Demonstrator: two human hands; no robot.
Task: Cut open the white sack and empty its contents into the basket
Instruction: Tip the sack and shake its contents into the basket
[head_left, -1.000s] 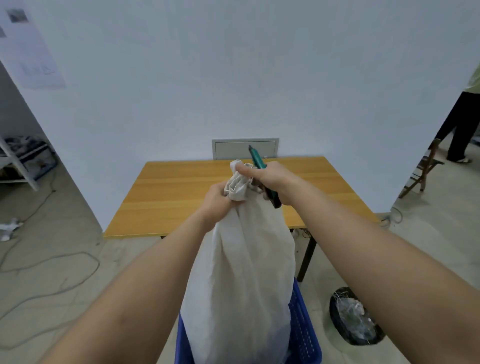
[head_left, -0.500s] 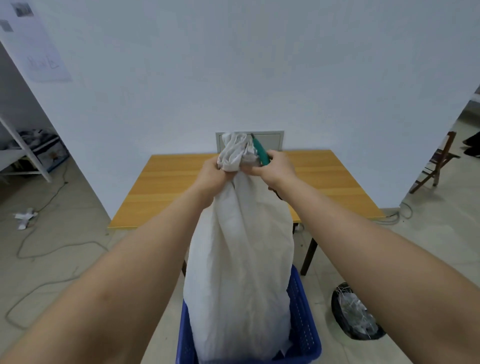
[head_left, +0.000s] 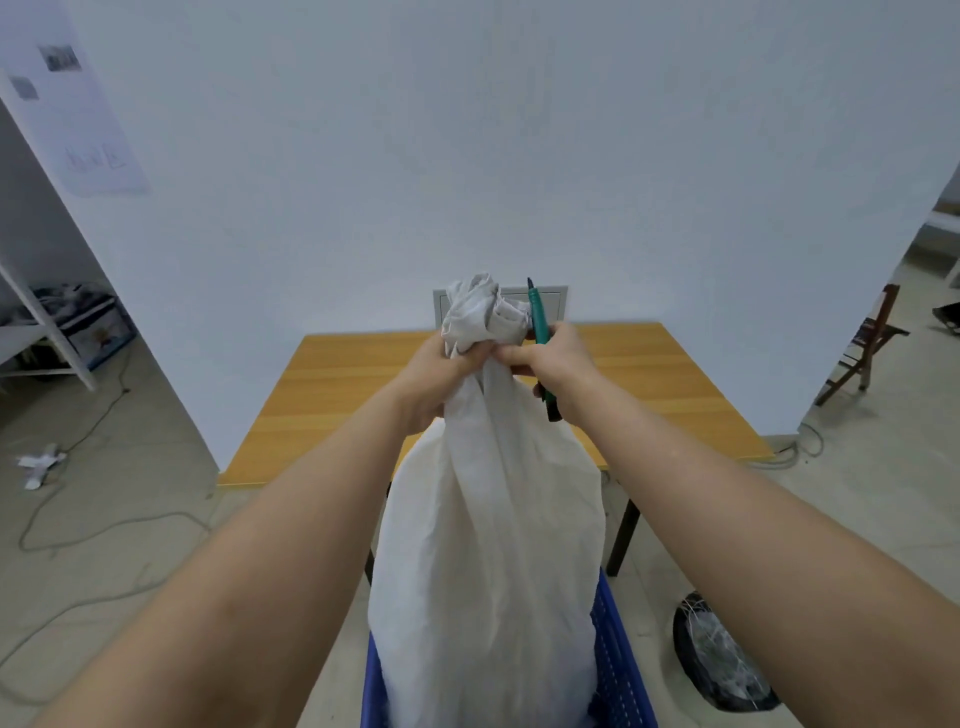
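Both your hands clamp the white sack's (head_left: 488, 545) bunched neck: left hand (head_left: 434, 376), right hand (head_left: 553, 364) also gripping a green cutter (head_left: 538, 322). The sack stands in the blue basket (head_left: 621, 670), near the tabletop (head_left: 337, 395).

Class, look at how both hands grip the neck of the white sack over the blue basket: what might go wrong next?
1. The right hand holds the green cutter while pinching the sack; its tip could nick the left hand.
2. The sack stands tall in the basket and could tip, spilling onto the floor.
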